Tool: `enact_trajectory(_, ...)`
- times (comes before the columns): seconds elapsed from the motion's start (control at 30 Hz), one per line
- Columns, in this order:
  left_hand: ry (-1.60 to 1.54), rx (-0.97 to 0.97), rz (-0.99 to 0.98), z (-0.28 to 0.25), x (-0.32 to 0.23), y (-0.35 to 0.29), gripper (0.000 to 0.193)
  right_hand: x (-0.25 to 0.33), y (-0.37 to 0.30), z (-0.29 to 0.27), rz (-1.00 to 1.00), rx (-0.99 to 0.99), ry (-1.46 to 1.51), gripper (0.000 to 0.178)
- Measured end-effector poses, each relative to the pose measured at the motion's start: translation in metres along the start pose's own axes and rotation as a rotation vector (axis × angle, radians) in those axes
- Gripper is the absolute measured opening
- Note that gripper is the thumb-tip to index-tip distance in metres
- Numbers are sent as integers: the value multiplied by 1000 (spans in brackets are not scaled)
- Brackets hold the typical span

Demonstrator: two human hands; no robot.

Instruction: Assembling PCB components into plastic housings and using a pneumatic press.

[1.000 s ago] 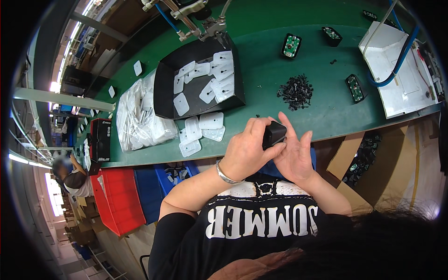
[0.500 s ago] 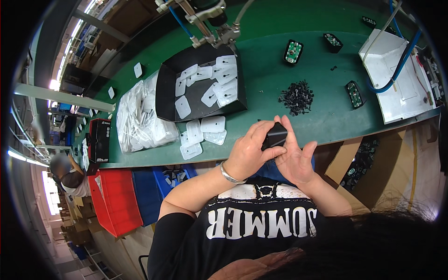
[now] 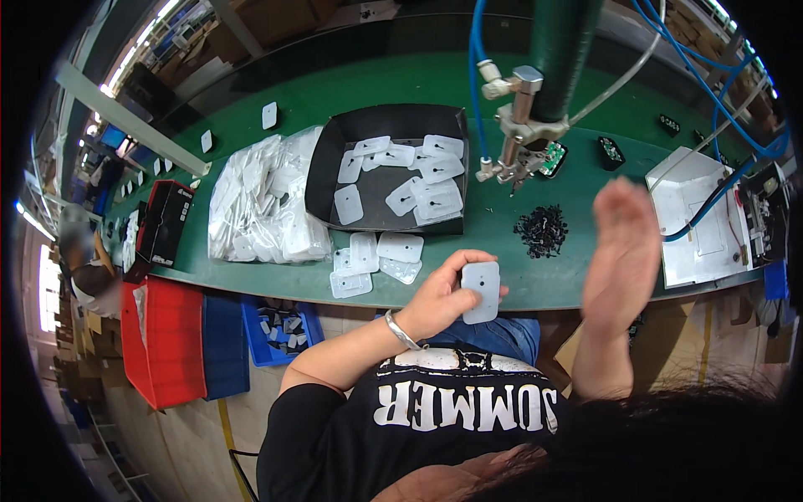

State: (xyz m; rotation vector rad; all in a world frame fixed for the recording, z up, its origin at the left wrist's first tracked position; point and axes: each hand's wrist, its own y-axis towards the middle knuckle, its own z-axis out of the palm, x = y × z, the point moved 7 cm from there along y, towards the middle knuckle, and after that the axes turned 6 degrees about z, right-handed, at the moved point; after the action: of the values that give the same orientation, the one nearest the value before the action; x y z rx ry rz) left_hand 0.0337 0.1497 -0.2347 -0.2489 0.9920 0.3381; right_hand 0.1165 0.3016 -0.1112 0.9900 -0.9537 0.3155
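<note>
My left hand (image 3: 443, 294), a silver bangle on its wrist, grips a rounded rectangular piece with a white face (image 3: 482, 289) over the table's near edge. A small dark hole marks that face; the piece's back is hidden. My right hand (image 3: 623, 255) is raised at the right, near the pile of small black parts (image 3: 541, 232), its fingers smeared by motion. Loose white rounded plates (image 3: 364, 253) lie to the left of my left hand. Behind them, a black tray (image 3: 335, 213) holds several similar plates with dark marks.
A metal fixture with blue hoses (image 3: 520, 125) hangs over the green table (image 3: 493, 180). Bagged white plates (image 3: 272, 197) lie left of the tray. Black cases with circuit boards (image 3: 611, 153) and a white machine panel (image 3: 694, 226) are at the right. Red (image 3: 163, 343) and blue (image 3: 282, 339) bins stand below.
My hands have parted: the right has moved right and is blurred. The left, which held a black case with the right, now shows a white face. The view has shifted.
</note>
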Motion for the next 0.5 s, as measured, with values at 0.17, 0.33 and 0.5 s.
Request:
enact_trajectory(0.17, -353, -135, -194, -1, 12, -1, 38, -8, 138, 49, 187, 262, -124, 58)
enact_trajectory(0.33, -363, -141, -339, -15, 19, -2, 37, -18, 162, 73, 217, 515, -50, 41)
enact_trajectory(0.5, -97, -127, -260, -24, 19, 14, 38, 14, 126, 85, 194, 428, 172, 37)
